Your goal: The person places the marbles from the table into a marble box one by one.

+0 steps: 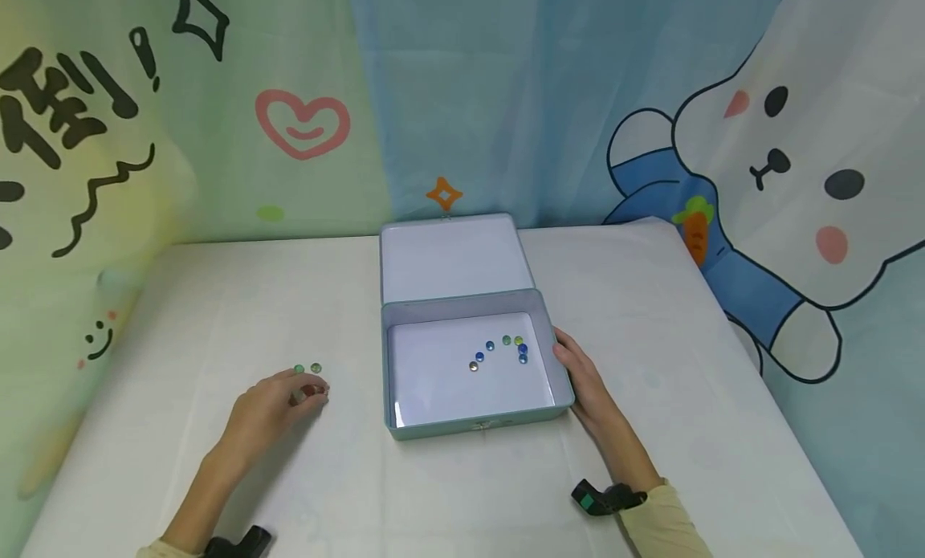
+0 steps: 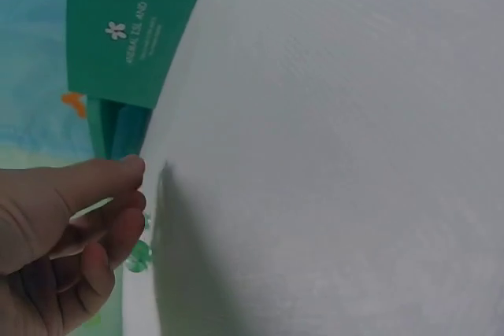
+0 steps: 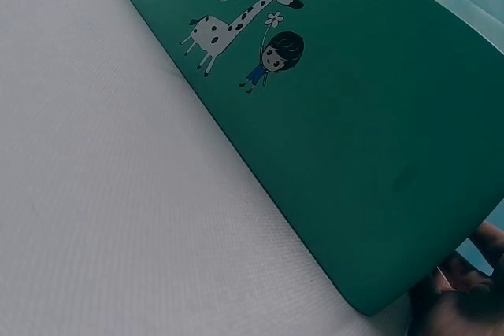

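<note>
A pale-green lidded box (image 1: 477, 426) stands with its lid (image 1: 455, 261) raised at the back. Inside lie several glass marbles (image 1: 490, 345), blue, green and amber, toward the right. My right hand (image 1: 588, 381) grips the box's right side, its fingertips at the rim; the right wrist view shows the box's green front (image 3: 354, 131) with a giraffe and a child. Left of the box, my left hand (image 1: 270, 409) has thumb and forefinger tips close together; whether a marble is between them is hidden. Just beyond its fingers lie a green marble (image 1: 299, 368) and a yellowish-green marble (image 1: 315, 368).
A white cloth (image 1: 448, 502) covers the table. Behind it hangs a printed curtain (image 1: 462, 76) with a large white cartoon animal at the right. A black wrist camera (image 1: 610, 499) sits on the right forearm, another (image 1: 238, 543) on the left.
</note>
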`<act>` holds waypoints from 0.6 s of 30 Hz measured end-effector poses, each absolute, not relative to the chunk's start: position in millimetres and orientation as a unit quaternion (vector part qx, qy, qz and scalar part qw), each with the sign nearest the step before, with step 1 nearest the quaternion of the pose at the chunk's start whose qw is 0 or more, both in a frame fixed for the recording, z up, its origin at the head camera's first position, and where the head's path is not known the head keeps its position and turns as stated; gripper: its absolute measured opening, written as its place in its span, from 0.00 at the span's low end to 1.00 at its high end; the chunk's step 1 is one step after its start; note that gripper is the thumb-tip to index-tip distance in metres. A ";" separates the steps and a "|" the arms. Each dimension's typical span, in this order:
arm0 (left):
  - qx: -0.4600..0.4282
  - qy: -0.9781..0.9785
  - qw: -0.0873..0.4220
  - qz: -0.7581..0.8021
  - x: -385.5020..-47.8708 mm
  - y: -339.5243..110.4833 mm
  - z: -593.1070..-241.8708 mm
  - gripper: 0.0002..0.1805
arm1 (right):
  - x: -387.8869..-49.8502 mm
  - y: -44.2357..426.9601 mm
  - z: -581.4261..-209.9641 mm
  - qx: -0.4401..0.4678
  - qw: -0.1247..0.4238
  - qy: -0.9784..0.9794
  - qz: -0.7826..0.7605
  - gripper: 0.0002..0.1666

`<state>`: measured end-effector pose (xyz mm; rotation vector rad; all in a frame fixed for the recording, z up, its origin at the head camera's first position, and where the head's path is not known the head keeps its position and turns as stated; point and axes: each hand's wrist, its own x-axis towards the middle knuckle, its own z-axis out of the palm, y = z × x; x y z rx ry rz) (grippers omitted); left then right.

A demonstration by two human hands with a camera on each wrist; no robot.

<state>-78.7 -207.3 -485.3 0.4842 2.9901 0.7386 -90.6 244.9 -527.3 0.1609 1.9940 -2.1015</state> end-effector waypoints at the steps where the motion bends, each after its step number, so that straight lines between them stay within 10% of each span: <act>1: 0.160 0.956 0.008 0.247 -78.5 -206.9 -484.3 0.08 | -90.5 245.0 -527.4 0.055 0.119 0.684 -0.717 0.37; 9: 0.227 0.915 -0.069 0.328 -86.1 -189.1 -452.6 0.11 | -90.3 245.5 -525.8 0.050 0.120 0.685 -0.717 0.37; 18: 0.303 0.895 -0.012 0.326 -115.4 -127.4 -379.6 0.10 | -89.6 244.8 -527.5 0.045 0.121 0.679 -0.722 0.35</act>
